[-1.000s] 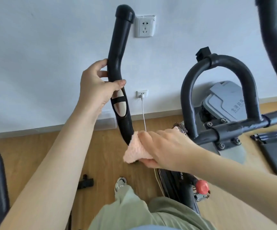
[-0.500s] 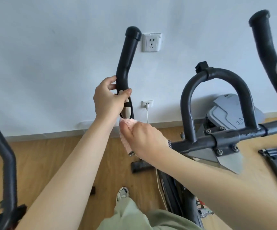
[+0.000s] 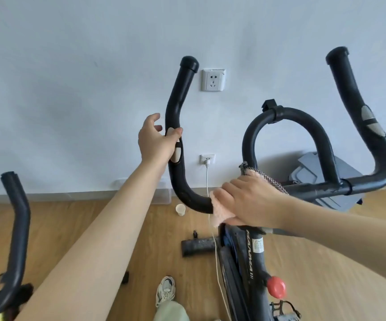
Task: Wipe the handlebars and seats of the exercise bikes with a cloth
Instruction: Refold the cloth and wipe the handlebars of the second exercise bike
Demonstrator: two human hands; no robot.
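We face a pale blue-grey wall (image 3: 71, 89) with two white sockets (image 3: 213, 80), the lower one (image 3: 207, 159) plugged. Below our grip, a wooden floor (image 3: 71, 239) holds a paper cup (image 3: 180, 209).

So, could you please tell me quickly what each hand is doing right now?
Left hand: loosely closed around the left handlebar, fingers partly open.
Right hand: closed on the pink cloth, pressing it onto the handlebar's lower bend.

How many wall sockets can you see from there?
2. The upper wall socket sits empty beside the left handlebar's tip. The lower wall socket near the floor has a white plug in it. Others may hide behind the bike.
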